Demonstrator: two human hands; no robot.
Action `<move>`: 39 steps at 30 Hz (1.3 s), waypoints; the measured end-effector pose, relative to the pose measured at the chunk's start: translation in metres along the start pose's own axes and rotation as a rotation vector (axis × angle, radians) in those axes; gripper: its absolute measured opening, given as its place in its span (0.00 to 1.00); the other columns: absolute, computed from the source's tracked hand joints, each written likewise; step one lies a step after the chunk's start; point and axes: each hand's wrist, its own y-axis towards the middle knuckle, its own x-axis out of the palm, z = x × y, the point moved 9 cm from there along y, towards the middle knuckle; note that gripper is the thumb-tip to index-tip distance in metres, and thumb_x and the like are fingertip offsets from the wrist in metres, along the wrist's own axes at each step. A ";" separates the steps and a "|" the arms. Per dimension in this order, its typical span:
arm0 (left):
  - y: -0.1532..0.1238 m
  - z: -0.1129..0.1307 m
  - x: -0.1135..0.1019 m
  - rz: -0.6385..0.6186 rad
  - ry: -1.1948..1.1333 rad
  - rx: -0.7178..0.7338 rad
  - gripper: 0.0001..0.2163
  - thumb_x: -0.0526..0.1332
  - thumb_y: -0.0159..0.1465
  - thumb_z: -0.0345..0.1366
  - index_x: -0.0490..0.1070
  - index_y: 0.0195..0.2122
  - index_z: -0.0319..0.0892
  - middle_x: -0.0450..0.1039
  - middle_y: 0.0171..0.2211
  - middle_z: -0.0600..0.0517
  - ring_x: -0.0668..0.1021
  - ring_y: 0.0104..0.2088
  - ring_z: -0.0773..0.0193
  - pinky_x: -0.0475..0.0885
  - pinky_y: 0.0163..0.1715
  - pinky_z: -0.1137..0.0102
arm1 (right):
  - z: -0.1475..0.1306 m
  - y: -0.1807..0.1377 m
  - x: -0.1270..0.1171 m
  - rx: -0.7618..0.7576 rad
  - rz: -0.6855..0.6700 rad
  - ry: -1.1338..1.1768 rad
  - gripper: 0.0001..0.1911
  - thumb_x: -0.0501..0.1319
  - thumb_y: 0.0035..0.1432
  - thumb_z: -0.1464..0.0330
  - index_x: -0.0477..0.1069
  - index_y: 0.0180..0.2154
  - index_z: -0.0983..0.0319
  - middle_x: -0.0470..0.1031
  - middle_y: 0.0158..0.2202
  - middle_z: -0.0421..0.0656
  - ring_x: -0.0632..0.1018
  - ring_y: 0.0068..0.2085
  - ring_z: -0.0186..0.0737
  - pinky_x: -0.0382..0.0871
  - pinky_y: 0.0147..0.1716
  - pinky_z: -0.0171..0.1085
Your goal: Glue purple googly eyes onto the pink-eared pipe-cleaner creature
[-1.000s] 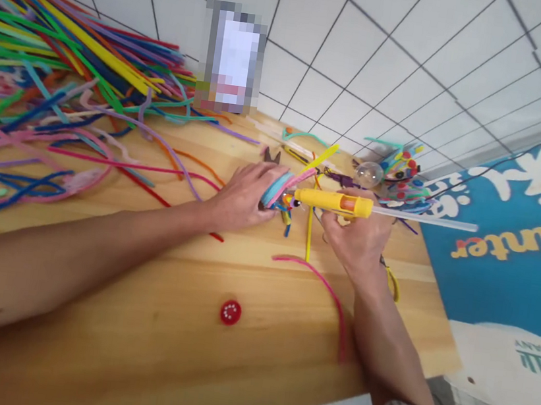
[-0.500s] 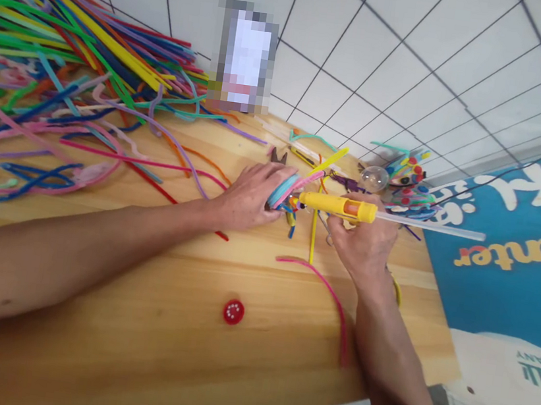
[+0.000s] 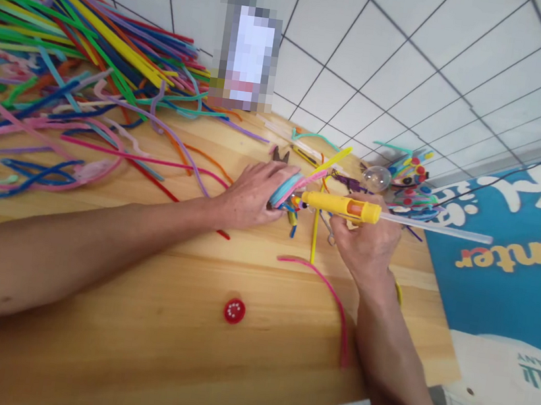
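My left hand [image 3: 254, 194] is closed on a coiled bundle of pipe cleaners [image 3: 285, 190], light blue and pink, at mid-table. My right hand [image 3: 367, 242] grips a yellow hot glue gun [image 3: 340, 206], with a clear glue stick [image 3: 436, 228] jutting from its back end. The gun's nozzle points left and meets the bundle's right side; whether it touches is too small to tell. Pink and yellow pipe cleaner ends [image 3: 327, 167] stick out above the nozzle. Just behind my left hand lie the dark jaws of pliers [image 3: 280, 155].
Many loose pipe cleaners [image 3: 122, 43] heap up at the left and back. A phone-like blurred screen [image 3: 250, 54] leans on the tiled wall. A red cap with white beads [image 3: 235, 311] and a pink pipe cleaner [image 3: 324, 283] lie in front. Behind the gun sits a clear ball [image 3: 376, 178].
The view has shifted very slightly. Both hands, the glue gun and the bundle keep nearly the same positions relative to each other.
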 end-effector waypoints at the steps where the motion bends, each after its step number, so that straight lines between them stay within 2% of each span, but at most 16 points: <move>1: 0.000 0.000 0.000 0.001 0.001 0.002 0.39 0.71 0.62 0.35 0.60 0.74 0.44 0.68 0.71 0.37 0.73 0.69 0.38 0.68 0.70 0.45 | 0.000 0.000 0.000 -0.006 0.002 -0.004 0.10 0.62 0.58 0.65 0.78 0.41 0.56 0.82 0.37 0.49 0.82 0.41 0.57 0.76 0.40 0.50; 7: -0.001 0.000 0.000 0.016 0.009 0.021 0.39 0.70 0.62 0.34 0.59 0.74 0.45 0.69 0.70 0.37 0.74 0.68 0.38 0.69 0.69 0.44 | -0.001 -0.001 0.000 -0.048 0.039 -0.033 0.10 0.62 0.57 0.65 0.77 0.41 0.58 0.82 0.38 0.50 0.81 0.39 0.55 0.74 0.37 0.48; 16: -0.001 0.001 -0.001 0.019 0.006 0.028 0.39 0.71 0.63 0.35 0.60 0.74 0.46 0.69 0.70 0.37 0.74 0.68 0.39 0.69 0.69 0.44 | 0.001 -0.002 0.002 -0.061 0.044 -0.028 0.08 0.63 0.56 0.66 0.76 0.40 0.57 0.82 0.37 0.49 0.81 0.41 0.55 0.75 0.39 0.48; 23: -0.001 0.001 -0.001 0.015 0.018 0.027 0.39 0.71 0.63 0.35 0.60 0.74 0.43 0.69 0.70 0.36 0.74 0.68 0.39 0.70 0.69 0.46 | 0.001 -0.003 0.001 -0.071 0.069 -0.035 0.08 0.63 0.57 0.64 0.75 0.39 0.57 0.81 0.36 0.49 0.81 0.38 0.54 0.76 0.38 0.48; 39: -0.001 0.001 0.000 0.022 0.025 0.032 0.38 0.72 0.63 0.35 0.60 0.74 0.44 0.69 0.70 0.37 0.74 0.67 0.39 0.70 0.68 0.46 | 0.003 -0.003 0.002 -0.064 0.057 -0.037 0.07 0.63 0.59 0.63 0.76 0.39 0.58 0.81 0.36 0.51 0.81 0.39 0.55 0.75 0.38 0.49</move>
